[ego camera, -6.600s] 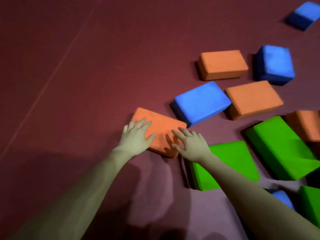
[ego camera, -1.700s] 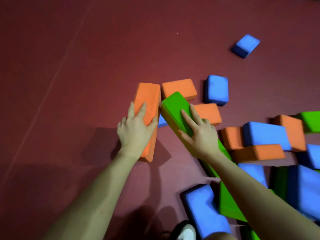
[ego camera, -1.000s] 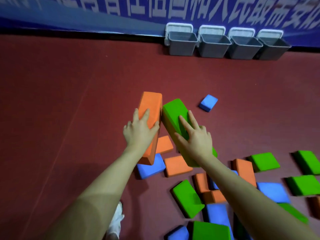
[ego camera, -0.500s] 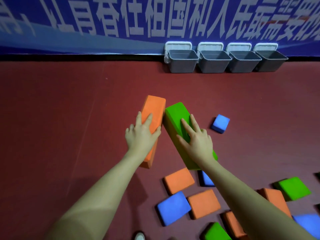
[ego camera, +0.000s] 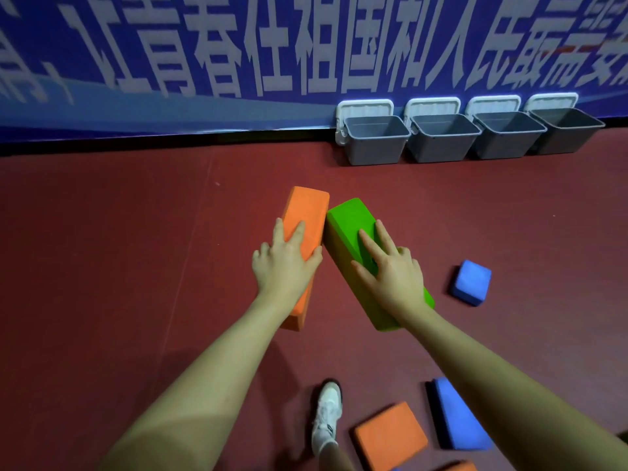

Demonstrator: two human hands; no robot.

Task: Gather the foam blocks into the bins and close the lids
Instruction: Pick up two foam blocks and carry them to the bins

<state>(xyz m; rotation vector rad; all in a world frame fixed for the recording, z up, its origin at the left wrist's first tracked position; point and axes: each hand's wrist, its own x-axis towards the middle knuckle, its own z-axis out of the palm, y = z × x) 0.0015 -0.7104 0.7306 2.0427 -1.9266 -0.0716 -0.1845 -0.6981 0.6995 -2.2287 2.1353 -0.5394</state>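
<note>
- Dark red floor (ego camera: 102, 266), blue banner (ego camera: 170, 45) w/ white lettering along far wall; four grey bins (ego camera: 373, 144) lined up at its foot, lids (ego camera: 365, 105) standing open behind them.
- Left hand (ego camera: 283, 268): fingers spread over top face of orange block (ego camera: 307, 212), thumb wrapped on its right edge; grips it, held off the floor.
- Right hand (ego camera: 390, 270): fingers splayed on top of green block (ego camera: 350, 219), thumb down the near side; grips it, also carried in the air. Far ends of the two blocks touch or nearly so; can't tell which.
- Loose stock on floor: blue block (ego camera: 470, 282) just right of right hand; second blue block (ego camera: 457, 416), orange block on floor (ego camera: 390, 435) near bottom edge. White shoe (ego camera: 326, 416) mid-stride.
- Step in hand (est.): carrying one block per hand toward bins, well apart from them yet. Bins look empty from this angle.
- Next move needs: close the gap to the bins, lower each block in long side down or flat so it clears the rim, let go; then back for the rest. Lids last.
- Vs. 0.5 s ago: same grip both hands, bins larger and lower in view, floor pile mostly dropped out of view behind; blue block now beside right hand rather than ahead.
</note>
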